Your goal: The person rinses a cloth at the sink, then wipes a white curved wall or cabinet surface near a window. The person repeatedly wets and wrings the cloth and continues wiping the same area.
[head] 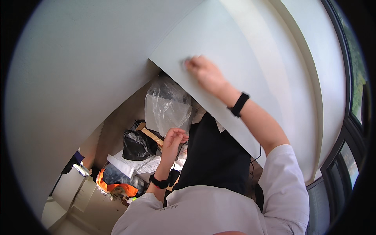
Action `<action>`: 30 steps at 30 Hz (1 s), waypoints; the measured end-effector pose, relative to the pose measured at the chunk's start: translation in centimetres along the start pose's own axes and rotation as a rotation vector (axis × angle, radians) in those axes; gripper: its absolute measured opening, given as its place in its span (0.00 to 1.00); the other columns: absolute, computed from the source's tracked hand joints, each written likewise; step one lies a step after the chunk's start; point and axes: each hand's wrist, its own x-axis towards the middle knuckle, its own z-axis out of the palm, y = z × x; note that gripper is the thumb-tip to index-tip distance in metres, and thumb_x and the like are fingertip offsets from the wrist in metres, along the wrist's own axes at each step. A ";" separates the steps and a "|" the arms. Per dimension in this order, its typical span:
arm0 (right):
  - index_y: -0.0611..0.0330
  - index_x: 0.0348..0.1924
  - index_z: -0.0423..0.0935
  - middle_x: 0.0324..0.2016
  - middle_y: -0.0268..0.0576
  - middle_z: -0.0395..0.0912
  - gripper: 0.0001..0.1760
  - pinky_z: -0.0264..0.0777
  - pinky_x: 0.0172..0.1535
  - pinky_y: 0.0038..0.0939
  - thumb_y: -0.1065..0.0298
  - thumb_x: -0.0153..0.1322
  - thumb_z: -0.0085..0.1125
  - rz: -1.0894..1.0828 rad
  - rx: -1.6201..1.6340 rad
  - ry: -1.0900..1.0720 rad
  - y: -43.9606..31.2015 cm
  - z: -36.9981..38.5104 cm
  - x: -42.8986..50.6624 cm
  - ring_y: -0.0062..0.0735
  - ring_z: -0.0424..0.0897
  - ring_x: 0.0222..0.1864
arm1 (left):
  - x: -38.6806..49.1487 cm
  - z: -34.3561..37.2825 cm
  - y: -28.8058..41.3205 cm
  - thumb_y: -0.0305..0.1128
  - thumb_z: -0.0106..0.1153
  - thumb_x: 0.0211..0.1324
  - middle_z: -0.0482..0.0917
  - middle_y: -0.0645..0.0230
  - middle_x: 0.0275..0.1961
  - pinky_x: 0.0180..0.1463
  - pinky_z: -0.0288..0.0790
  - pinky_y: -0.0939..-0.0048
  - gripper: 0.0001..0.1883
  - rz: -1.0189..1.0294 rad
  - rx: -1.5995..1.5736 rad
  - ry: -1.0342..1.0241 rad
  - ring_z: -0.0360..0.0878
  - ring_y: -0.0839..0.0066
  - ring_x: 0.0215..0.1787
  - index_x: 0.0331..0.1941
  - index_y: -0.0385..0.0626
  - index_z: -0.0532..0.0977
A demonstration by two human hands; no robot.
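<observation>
My right hand [202, 72], blurred, is raised against the pale wall panel [229, 53]. Its fingers are curled around a small dark object [186, 62] at their tips; what it is cannot be told. My left hand [175, 137] hangs low beside my dark trousers [217, 158], fingers loosely bent and apart, with nothing seen in it. Close above it is a clear plastic bag [168, 108] with a flat pale sheet or board in or behind it. Black bands are on both wrists.
Left of my left hand lie a black plastic bag [138, 145], a strip of brown cardboard [152, 135] and printed papers [144, 165]. An orange-edged bag [117, 188] is lower left. A thin black cable [260, 152] hangs by the panel's lower edge. A dark-framed window [349, 111] stands at right.
</observation>
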 end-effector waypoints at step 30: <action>0.67 0.56 0.76 0.49 0.41 0.74 0.18 0.71 0.47 0.29 0.77 0.72 0.53 0.936 0.942 1.216 7.8 -38.5 -28.1 0.24 0.74 0.42 | -1.8 23.8 9.2 0.26 0.46 0.67 0.78 0.68 0.38 0.48 0.71 0.76 0.06 0.402 0.331 -0.293 0.75 0.81 0.40 0.44 0.42 0.72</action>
